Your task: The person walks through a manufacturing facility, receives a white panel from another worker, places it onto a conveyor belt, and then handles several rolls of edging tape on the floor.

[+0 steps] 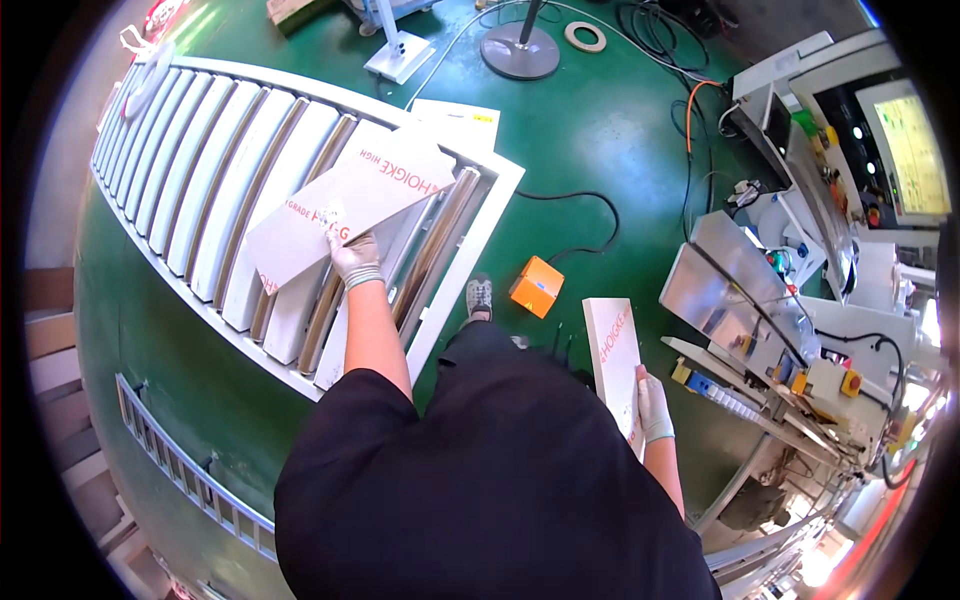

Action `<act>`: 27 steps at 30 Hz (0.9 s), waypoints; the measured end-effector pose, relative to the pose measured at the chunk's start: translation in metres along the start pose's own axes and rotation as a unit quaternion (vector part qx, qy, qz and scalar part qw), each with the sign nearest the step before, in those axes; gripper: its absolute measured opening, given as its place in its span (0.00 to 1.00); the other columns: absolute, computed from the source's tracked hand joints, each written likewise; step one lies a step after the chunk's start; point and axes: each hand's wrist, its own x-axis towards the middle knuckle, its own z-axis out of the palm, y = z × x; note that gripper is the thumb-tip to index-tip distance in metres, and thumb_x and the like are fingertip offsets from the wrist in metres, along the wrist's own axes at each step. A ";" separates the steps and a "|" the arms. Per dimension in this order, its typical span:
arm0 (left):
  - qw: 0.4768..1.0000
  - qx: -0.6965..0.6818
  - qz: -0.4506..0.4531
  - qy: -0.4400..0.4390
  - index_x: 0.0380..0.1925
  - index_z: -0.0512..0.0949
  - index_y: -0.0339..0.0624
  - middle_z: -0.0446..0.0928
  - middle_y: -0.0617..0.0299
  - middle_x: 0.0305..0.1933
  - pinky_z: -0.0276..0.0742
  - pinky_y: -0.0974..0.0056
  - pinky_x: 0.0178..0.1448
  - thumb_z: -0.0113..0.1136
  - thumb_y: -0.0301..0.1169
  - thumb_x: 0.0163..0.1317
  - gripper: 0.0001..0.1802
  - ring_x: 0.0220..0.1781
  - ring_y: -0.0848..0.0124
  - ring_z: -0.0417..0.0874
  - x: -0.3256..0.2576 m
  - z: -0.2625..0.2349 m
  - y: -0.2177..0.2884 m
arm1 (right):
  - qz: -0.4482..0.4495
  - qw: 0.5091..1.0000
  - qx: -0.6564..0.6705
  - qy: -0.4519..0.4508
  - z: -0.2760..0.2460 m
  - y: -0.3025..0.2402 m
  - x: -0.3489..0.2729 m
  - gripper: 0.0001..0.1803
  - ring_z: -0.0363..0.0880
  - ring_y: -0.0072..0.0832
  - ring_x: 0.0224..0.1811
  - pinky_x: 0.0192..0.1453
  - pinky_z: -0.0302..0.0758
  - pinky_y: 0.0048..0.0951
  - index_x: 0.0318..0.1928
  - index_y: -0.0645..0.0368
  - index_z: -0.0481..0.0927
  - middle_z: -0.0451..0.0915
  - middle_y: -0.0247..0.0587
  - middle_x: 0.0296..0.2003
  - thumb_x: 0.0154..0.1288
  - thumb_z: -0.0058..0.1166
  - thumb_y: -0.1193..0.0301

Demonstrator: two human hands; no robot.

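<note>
**Holding Two Boxes, One per Hand**

Clock positions are read from the middle of the view.

We hold the left box (370, 190) at 10 o'clock, above the conveyor (468, 252). Our left hand (355, 262) is pinching its near long edge; we cannot tell how far the fingers reach underneath, or whether the box touches anything below. We hold the right box (613, 345) at 4 o'clock, clear of the conveyor. Our right hand (655, 408) is pinching its right long edge, with the far fingers hidden.

To handle both well, we should grip near mid-length, since an edge grip probably lets a long box tip. We should keep each face level, press lightly to spare the walls, and watch one box at a time, because the two lie well apart.

Count: two boxes in hand, two gloves, one conveyor, one orange unit (537, 287) near the centre towards 3 o'clock, one round base (520, 60) at 12, one ring (569, 36) at 1, one lit screen (910, 150) between 2 and 3.
</note>
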 end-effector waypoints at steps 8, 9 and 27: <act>0.998 -0.014 0.025 0.048 0.67 0.71 0.40 0.76 0.52 0.68 0.75 0.44 0.69 0.42 0.48 0.79 0.28 0.68 0.53 0.77 0.008 -0.002 0.002 | -0.108 0.991 -0.009 -0.079 -0.004 -0.074 0.036 0.42 0.80 0.22 0.44 0.50 0.76 0.25 0.55 0.67 0.80 0.84 0.38 0.46 0.75 0.41 0.35; 0.998 -0.007 0.030 0.063 0.67 0.71 0.40 0.76 0.51 0.68 0.75 0.45 0.69 0.42 0.49 0.79 0.29 0.68 0.54 0.77 0.006 0.002 -0.001 | -0.101 0.991 0.023 -0.085 -0.001 -0.089 0.030 0.41 0.80 0.21 0.43 0.49 0.76 0.25 0.53 0.66 0.81 0.84 0.37 0.43 0.75 0.40 0.35; 0.964 0.128 0.003 0.232 0.61 0.75 0.42 0.81 0.54 0.59 0.77 0.46 0.66 0.45 0.47 0.76 0.25 0.60 0.57 0.82 0.006 -0.006 0.023 | -0.258 0.908 0.201 -0.264 -0.015 -0.148 -0.003 0.33 0.64 0.20 0.13 0.16 0.62 0.23 0.45 0.71 0.80 0.69 0.31 0.16 0.76 0.47 0.46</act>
